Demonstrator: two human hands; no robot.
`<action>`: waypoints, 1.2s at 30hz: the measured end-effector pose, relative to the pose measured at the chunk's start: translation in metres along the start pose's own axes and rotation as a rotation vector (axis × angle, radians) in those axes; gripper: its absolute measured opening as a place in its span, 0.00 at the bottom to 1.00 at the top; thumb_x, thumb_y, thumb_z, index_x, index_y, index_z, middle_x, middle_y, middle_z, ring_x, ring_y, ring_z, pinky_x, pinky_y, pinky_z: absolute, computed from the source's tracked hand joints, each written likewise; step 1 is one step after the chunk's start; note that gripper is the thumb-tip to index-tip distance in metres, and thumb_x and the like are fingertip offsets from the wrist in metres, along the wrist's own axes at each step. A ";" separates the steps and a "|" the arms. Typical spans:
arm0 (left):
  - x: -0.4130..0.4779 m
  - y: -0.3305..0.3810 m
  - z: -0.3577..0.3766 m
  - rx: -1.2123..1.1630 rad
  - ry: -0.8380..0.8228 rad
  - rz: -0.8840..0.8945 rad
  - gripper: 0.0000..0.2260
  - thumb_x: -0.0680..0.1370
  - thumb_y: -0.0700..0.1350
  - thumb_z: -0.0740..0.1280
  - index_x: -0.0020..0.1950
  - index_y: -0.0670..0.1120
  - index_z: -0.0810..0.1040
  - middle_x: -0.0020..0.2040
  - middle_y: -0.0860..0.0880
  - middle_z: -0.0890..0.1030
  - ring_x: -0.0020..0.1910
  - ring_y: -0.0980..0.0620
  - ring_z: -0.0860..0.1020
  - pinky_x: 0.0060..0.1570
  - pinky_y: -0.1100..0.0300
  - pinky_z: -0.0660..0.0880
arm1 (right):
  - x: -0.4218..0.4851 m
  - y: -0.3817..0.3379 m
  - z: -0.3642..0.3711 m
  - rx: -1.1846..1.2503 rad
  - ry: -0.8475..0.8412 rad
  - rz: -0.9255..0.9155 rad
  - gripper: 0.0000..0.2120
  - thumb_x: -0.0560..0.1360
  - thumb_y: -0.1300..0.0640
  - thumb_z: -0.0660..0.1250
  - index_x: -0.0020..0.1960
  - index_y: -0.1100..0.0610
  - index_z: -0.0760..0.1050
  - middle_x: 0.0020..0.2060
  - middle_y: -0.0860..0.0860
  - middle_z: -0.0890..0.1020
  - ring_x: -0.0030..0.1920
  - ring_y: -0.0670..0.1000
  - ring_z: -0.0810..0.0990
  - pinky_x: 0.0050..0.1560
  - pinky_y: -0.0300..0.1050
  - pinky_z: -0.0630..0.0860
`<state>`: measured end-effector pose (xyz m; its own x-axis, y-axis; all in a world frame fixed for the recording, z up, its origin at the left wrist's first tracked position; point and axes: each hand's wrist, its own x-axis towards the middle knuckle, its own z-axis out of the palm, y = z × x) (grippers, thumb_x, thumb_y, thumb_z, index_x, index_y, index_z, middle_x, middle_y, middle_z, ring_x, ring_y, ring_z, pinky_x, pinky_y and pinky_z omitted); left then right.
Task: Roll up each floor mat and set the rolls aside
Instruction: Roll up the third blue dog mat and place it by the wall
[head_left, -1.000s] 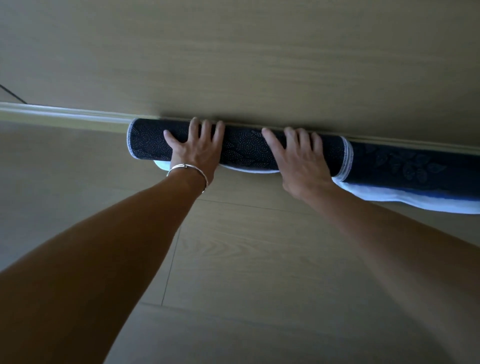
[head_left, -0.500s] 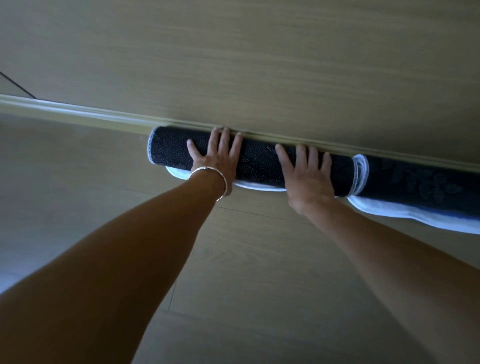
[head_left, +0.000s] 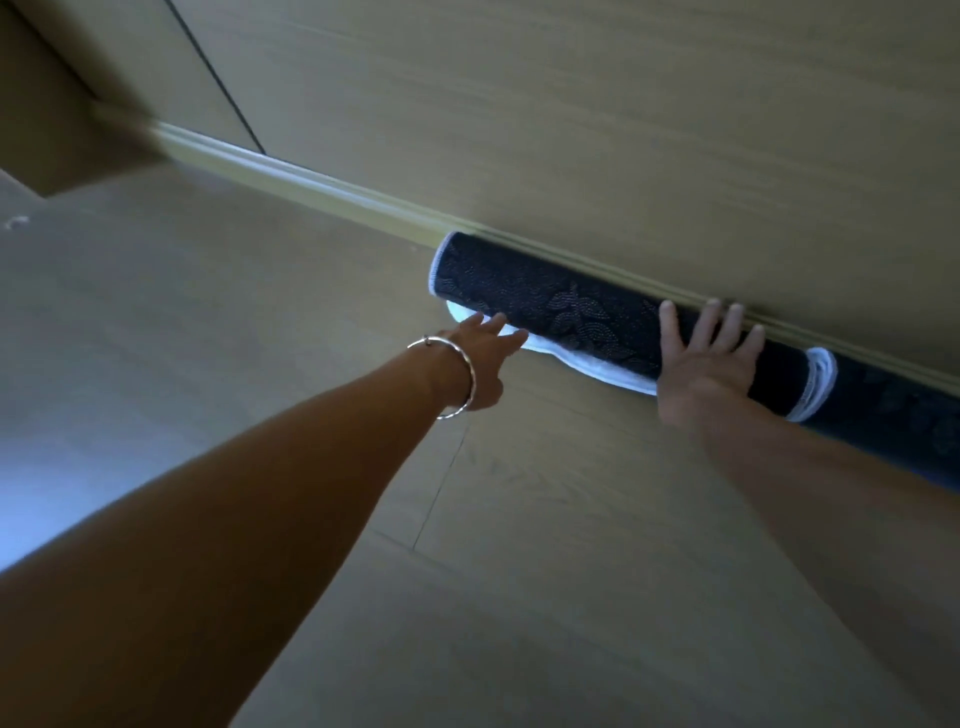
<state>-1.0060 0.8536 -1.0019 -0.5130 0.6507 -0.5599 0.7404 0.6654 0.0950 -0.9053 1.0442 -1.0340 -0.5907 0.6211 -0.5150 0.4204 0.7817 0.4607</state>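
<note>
On the wooden floor (head_left: 571, 519), against the baseboard (head_left: 322, 179), the dark rolled mat (head_left: 561, 306) is lying, with the right hand (head_left: 706, 364) pressing flat on it, fingers spread, and the left hand (head_left: 480, 364) hovering straight-fingered at its white lower edge, gripping nothing.

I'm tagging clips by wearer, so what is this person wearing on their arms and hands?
No sleeves or gloves are in view. The left hand has a thin silver-coloured bangle around its wrist, with what looks like a small bead or clasp on it. The right hand shows no bracelet, watch or ring.
</note>
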 end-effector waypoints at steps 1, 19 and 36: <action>-0.008 -0.008 0.001 -0.002 0.012 -0.019 0.31 0.79 0.45 0.60 0.78 0.50 0.47 0.78 0.46 0.48 0.77 0.46 0.49 0.73 0.49 0.56 | -0.003 -0.002 -0.006 -0.003 -0.023 0.017 0.50 0.75 0.54 0.66 0.74 0.56 0.25 0.74 0.65 0.36 0.74 0.68 0.38 0.72 0.66 0.44; -0.053 -0.157 -0.043 -0.179 0.168 -0.021 0.36 0.78 0.50 0.64 0.78 0.51 0.44 0.75 0.46 0.62 0.72 0.45 0.63 0.65 0.58 0.62 | -0.087 -0.136 -0.150 0.153 0.126 -0.238 0.32 0.78 0.52 0.59 0.77 0.55 0.49 0.76 0.59 0.51 0.74 0.63 0.55 0.70 0.57 0.57; -0.175 -0.391 0.118 -0.611 0.006 -0.686 0.44 0.71 0.53 0.73 0.77 0.50 0.49 0.75 0.38 0.53 0.74 0.39 0.57 0.70 0.48 0.61 | -0.220 -0.444 -0.167 0.189 -0.041 -0.905 0.30 0.77 0.52 0.63 0.76 0.52 0.55 0.69 0.56 0.66 0.69 0.59 0.66 0.66 0.51 0.66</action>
<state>-1.1551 0.4365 -1.0383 -0.7587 0.0423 -0.6501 -0.0847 0.9830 0.1628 -1.0767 0.5506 -1.0049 -0.7256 -0.2322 -0.6477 -0.0823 0.9639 -0.2533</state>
